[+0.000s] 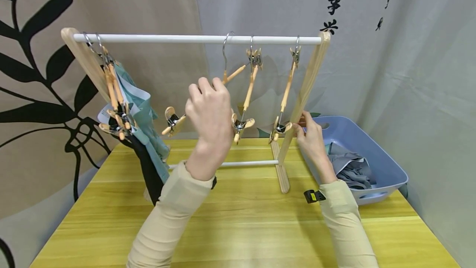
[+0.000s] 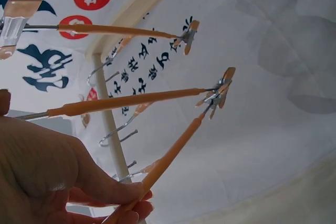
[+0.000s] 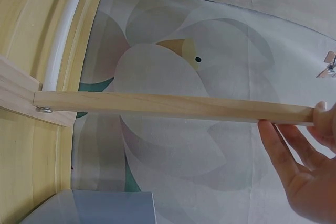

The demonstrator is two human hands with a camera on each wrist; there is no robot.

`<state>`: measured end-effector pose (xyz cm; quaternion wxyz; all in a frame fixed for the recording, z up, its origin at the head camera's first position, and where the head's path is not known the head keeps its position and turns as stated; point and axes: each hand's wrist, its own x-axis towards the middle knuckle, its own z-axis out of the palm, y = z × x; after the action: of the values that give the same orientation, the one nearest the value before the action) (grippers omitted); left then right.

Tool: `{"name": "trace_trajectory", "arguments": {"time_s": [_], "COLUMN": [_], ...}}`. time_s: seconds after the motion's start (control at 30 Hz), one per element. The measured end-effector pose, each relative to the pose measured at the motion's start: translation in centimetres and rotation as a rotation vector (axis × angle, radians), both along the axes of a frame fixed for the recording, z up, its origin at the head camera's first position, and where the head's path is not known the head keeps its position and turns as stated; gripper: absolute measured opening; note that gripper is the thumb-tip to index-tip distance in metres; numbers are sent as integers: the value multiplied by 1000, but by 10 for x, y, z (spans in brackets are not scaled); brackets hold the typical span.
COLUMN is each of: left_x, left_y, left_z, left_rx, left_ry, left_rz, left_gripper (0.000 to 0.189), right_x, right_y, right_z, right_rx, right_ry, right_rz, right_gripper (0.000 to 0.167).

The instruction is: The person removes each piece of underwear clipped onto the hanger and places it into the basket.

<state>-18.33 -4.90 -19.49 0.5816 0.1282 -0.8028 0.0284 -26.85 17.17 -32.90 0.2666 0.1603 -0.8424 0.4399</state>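
Note:
My left hand [image 1: 210, 115] pinches the bar of a wooden clip hanger [image 2: 170, 153] between thumb and fingers. That hanger's hook [image 1: 224, 51] is up at the rack's white top rod [image 1: 160, 39], and one of its clips [image 1: 172, 121] shows left of the hand. Two more clip hangers [image 1: 251, 88] [image 1: 288, 88] hang to the right with nothing in their clips. My right hand [image 1: 312, 139] holds the rack's right wooden post [image 3: 184, 106], thumb on one side and fingers on the other. Teal and black garments [image 1: 143, 115] hang at the rack's left end.
A blue basket [image 1: 386, 164] stands right of the rack with grey cloth [image 1: 349, 166] inside. The rack's foot [image 1: 282, 177] rests on the wooden table [image 1: 238, 218]. A patterned curtain [image 1: 260, 7] hangs close behind.

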Motion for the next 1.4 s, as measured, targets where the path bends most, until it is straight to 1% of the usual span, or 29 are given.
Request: {"name": "trace_trajectory", "arguments": {"time_s": [0.2, 0.27, 0.33, 0.43, 0.5, 0.57, 0.77, 0.97, 1.07, 1.2, 1.4], "left_x": [-2, -3, -3, -3, -1, 1, 7, 9, 11, 13, 12], "left_y": [3, 3, 4, 5, 6, 8, 11, 10, 9, 9, 8], "left_z": [-5, -7, -9, -11, -13, -16, -26, -32, -35, -43, -55], "left_rx": [-33, -47, -69, -102, -119, -124, -128, -184, -216, -240, -232], "left_ry": [31, 59, 101, 164, 178, 170, 103, 93, 72, 16, -56], "left_rz": [6, 9, 19, 18, 5, -31, -164, -293, -358, -391, -385], "left_gripper": [31, 32, 32, 30, 28, 27, 21, 19, 19, 20, 20], "right_x": [1, 0, 1, 1, 1, 1, 1, 1, 1, 0, 0], "right_y": [0, 0, 0, 0, 0, 0, 0, 0, -1, -1, 0], "right_z": [-1, -1, -1, -1, -1, -1, -2, -2, -1, -1, -1], "right_rx": [2, 0, 0, -2, -2, -4, -4, -12, -1, 21, 17], "right_ry": [-11, -9, -6, 0, 4, 3, 2, 5, 19, 41, 43], "right_rz": [-8, -7, -5, 0, 0, 1, -1, 2, -3, -17, -16], "right_gripper": [29, 29, 29, 29, 29, 29, 29, 29, 29, 28, 29]}}
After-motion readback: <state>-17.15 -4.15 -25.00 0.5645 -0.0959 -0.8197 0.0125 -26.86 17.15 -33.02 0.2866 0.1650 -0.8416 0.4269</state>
